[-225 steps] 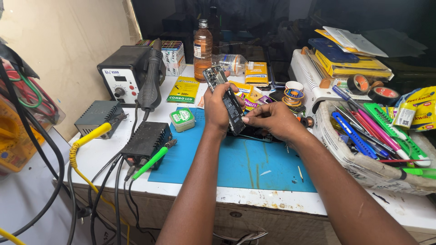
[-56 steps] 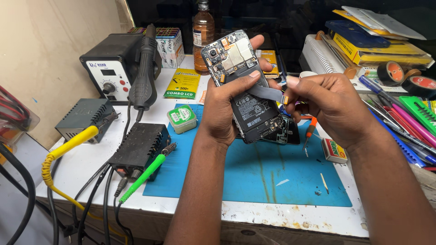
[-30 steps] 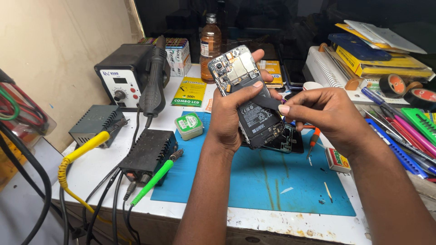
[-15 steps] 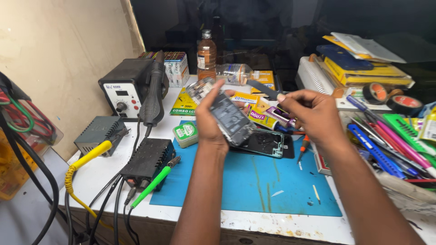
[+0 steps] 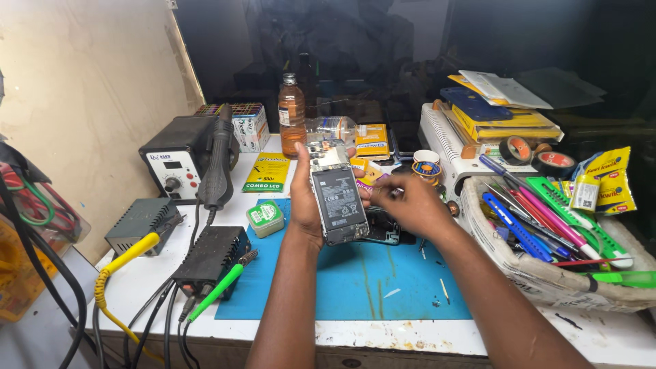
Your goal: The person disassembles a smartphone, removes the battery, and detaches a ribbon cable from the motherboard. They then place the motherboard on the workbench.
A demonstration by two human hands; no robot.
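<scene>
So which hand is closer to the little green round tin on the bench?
Left. The left hand, holding the opened phone, is just right of the green tin; the right hand is further right, beyond the phone.

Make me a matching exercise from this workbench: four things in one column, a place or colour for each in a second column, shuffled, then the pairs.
Things
1. opened phone
2. brown bottle
3. small round green tin
4. tape rolls

Places
A. on the white bench beside the blue mat's left edge
B. right of the phone, above the basket of pens
C. held up in the left hand
D. standing at the back by the dark window

Pairs: 1-C, 2-D, 3-A, 4-B
</scene>
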